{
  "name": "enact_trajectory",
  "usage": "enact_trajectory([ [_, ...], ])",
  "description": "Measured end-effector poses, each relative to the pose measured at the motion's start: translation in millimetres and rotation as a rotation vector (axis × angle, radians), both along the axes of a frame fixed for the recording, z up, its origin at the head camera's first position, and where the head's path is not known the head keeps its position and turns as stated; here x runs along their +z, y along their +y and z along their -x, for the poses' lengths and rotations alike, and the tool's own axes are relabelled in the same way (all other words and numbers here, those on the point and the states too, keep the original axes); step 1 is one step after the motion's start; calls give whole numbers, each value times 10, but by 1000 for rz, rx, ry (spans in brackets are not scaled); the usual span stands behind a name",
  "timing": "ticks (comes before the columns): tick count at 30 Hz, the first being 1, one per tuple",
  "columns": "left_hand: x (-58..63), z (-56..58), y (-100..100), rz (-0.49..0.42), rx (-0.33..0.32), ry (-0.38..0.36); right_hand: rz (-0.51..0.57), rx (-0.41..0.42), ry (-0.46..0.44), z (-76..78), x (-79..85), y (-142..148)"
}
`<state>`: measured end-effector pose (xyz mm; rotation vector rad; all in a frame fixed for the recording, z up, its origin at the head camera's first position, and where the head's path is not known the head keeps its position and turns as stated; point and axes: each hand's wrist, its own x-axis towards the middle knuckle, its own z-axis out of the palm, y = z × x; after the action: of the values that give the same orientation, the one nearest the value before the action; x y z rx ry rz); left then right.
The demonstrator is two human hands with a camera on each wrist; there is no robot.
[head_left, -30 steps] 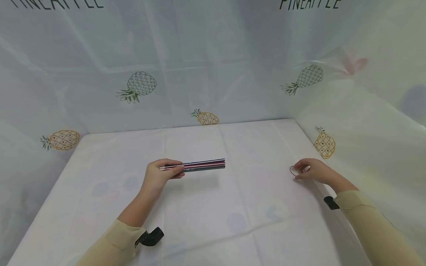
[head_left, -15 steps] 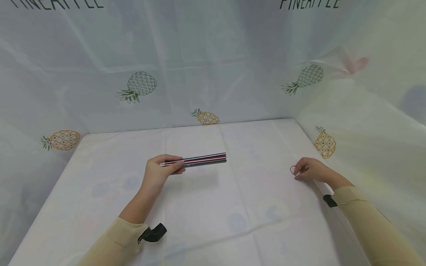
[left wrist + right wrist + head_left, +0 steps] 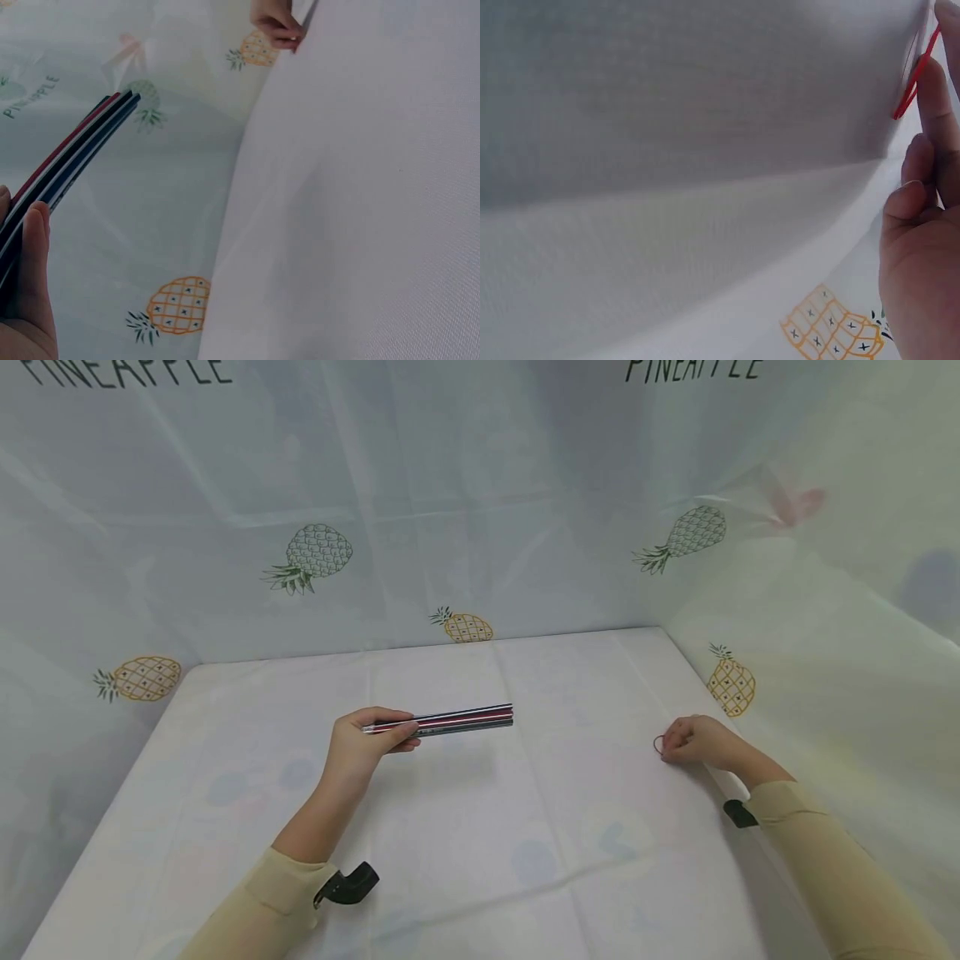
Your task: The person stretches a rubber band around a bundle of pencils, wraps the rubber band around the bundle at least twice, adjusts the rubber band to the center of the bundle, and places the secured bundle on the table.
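Observation:
My left hand [image 3: 354, 745] grips a bundle of several striped pencils [image 3: 467, 719] near one end, above the left-middle of the table. The pencils are dark, white and red, and their far ends point to the right. In the left wrist view the thumb lies along the pencils [image 3: 75, 154]. Near the table's right edge my right hand [image 3: 699, 743] pinches a thin red rubber band [image 3: 656, 744] between thumb and fingers. A loop of the rubber band [image 3: 907, 103] hangs out past the fingertips in the right wrist view.
The table [image 3: 585, 693] has a white cloth with faint coloured spots and creases. Behind it and along its sides hangs a pale curtain [image 3: 480, 543] printed with pineapples. A black wrist mount [image 3: 352, 883] sticks out from the left sleeve.
My left hand has risen slightly with the pencils. The right fingers have drawn closer together on the rubber band, and less of its loop shows.

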<state>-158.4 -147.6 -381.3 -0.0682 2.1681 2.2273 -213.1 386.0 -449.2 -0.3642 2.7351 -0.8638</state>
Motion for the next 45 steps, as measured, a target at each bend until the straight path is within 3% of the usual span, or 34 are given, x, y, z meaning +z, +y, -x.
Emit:
enact_trajectory([
  [9,31,-5,40,-3,-12,7,66,-63,-2,-46,29,-104],
  [14,25,-4,75,-27,-10,13,174,-57,-15,-81,115,-219],
  [21,30,-11,111,-34,12,-8,399,-50,-121,-128,222,-423],
  [28,39,-10,123,-46,22,-3,475,-29,-94,-153,311,-629],
  [32,35,-7,138,-57,23,2,554,60,-103,-152,337,-740],
  [36,25,-4,158,-68,21,3,645,238,-103,-159,373,-876],
  [39,25,-7,175,-75,15,5,693,322,-108,-166,401,-980],
  [45,36,-23,210,-97,11,15,665,323,-73,-188,444,-1152],
])
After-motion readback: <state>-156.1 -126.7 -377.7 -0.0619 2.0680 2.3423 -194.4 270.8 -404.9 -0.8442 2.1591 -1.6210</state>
